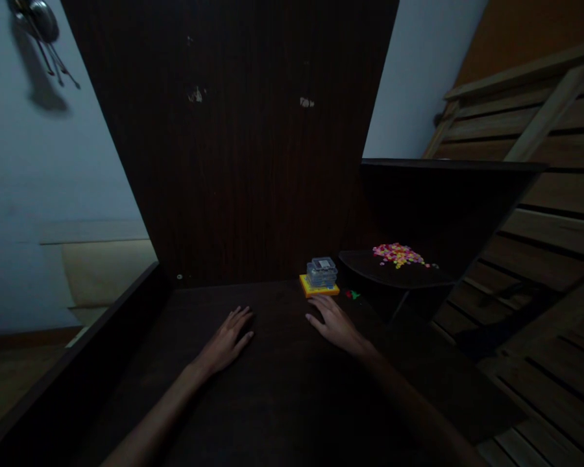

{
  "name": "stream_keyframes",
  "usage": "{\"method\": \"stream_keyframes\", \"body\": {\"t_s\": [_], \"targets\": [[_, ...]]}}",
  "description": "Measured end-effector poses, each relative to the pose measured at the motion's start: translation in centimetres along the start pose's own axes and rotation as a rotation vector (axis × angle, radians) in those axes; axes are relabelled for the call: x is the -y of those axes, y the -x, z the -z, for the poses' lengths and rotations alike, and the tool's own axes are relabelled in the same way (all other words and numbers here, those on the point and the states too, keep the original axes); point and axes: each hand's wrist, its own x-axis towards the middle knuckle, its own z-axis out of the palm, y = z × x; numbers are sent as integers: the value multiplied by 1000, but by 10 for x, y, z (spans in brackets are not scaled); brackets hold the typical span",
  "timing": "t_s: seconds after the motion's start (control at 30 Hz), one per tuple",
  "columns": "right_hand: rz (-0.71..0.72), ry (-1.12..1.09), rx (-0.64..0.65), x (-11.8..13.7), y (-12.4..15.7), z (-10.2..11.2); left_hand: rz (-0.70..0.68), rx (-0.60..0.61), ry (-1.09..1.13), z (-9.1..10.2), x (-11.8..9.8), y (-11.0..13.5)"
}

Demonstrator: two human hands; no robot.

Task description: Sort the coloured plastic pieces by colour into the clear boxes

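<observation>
My left hand [228, 338] lies on the dark wooden desk [272, 389], fingers stretched out, holding nothing. Further right, my right hand [335, 324] is spread with its fingertips close to the front edge of a yellow box [305, 287]; whether they touch it I cannot tell. On that box stand several small clear plastic cases [322, 274] in a stack. Just right of the box lies a small green piece [355, 295] with a small red piece [348, 294] beside it, too small to name.
A curved corner shelf [365, 266] at the right bears a pile of pink, yellow and white small pieces [398, 254]. Above it runs a higher shelf [448, 165]. A tall dark panel [253, 162] closes the back, and a raised side board [102, 334] bounds the left. Wooden slats [559, 233] stand far right.
</observation>
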Motion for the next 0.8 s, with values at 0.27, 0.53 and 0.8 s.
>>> {"method": "stream_keyframes", "body": {"t_s": [0.27, 0.53, 0.8], "targets": [[107, -151, 293, 37, -5, -16, -54, 78, -33, 12, -8, -1], [111, -169, 425, 35, 2, -34, -50, 165, -33, -3, -3, 0], [151, -204, 404, 29, 4, -44, -74, 136, -27, -2, -3, 5]]}}
